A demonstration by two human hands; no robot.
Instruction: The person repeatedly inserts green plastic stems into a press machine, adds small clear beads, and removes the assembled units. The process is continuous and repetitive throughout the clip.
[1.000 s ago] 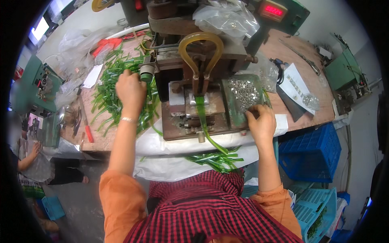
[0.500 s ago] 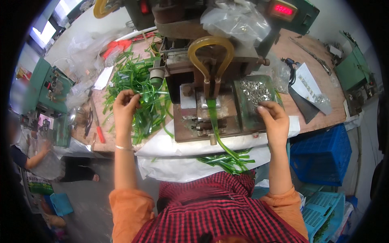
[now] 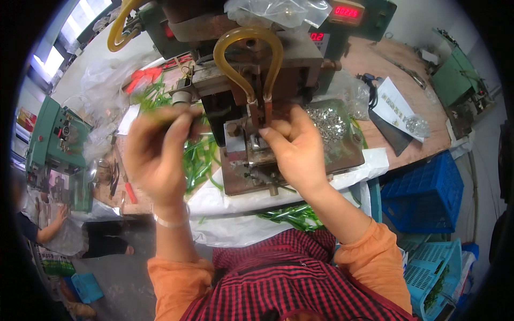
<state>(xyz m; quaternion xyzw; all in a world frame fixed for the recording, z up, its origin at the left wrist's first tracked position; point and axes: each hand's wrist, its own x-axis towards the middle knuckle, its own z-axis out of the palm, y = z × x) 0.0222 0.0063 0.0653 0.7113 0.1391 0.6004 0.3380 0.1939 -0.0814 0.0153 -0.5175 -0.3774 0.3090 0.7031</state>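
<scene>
Both hands have risen from the bench since half a second ago. At centre left, the left hand point(image 3: 158, 152) pinches a thin green plastic strip point(image 3: 160, 115), its long axis running left-right, lifted off the green pile point(image 3: 201, 160). At centre, the right hand point(image 3: 294, 147) has its fingertips closed at the rusty metal press point(image 3: 251, 144); what they grip is hidden. At right lies a white printed paper sheet point(image 3: 393, 101), angled; a red-digit display point(image 3: 348, 12) sits at the top.

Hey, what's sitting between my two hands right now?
In the head view, between the left hand and the right hand lie loose green strips and the machine's dark front block.
</scene>
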